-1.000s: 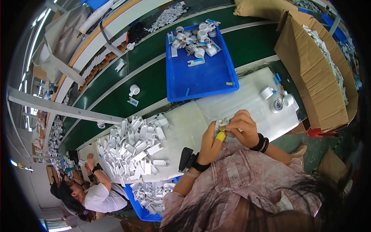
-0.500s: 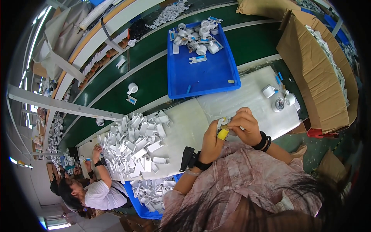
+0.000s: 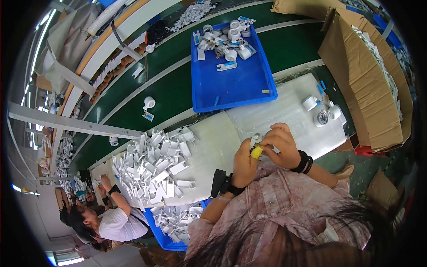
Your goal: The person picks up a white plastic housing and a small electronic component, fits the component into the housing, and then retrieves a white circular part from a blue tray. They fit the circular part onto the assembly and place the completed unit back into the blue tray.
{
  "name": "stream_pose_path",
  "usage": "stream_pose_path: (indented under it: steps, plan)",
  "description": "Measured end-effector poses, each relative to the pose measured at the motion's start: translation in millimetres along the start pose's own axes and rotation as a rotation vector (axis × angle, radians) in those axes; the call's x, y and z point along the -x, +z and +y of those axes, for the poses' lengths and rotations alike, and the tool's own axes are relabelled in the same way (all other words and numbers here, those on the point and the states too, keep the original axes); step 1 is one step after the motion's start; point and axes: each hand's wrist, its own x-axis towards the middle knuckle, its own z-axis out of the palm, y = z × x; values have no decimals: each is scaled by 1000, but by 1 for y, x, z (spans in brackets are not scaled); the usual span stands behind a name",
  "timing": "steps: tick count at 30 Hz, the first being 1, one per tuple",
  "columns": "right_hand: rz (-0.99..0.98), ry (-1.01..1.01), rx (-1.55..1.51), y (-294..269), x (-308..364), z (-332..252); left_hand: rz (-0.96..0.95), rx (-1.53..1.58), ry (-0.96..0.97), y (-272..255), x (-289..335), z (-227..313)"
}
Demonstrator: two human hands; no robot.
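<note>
In front of my chest, my left hand [image 3: 244,163] is closed around a small white plastic part [image 3: 255,139], mostly covered by fingers. A yellow wrap or piece [image 3: 256,152] shows at the thumb; I cannot tell which it is. My right hand [image 3: 283,146] pinches at the same part from the other side, fingertips bent together. To the right on the white work surface [image 3: 260,118] stand several white round-headed units [image 3: 320,119], apart from my hands. Left of my hands lies a large heap of white plastic housings [image 3: 155,162].
A blue tray [image 3: 235,91] at the back holds white units with blue strips. Another blue bin [image 3: 165,240] of white parts sits below the table edge. An open cardboard box [image 3: 356,75] stands at the right. A co-worker [image 3: 118,222] works at the far left by the green conveyor [image 3: 171,95].
My hands stay together on the part, with only a slight shift of the fingers around the yellow spot. The co-worker's raised hand has moved a little toward the left.
</note>
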Motion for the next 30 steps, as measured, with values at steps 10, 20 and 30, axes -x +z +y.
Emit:
stream_pose_path:
  steps: [10, 20, 30]
  plan:
    - [-10, -145, 0, -7, 0, 12, -99, 73, -29, 0, -1, 2]
    - [48, -145, 14, -1, -1, 7, -34, 20, -26, 2, 1, -1]
    - [-81, -19, -99, -9, 1, 18, -181, 392, -272, -10, -3, -1]
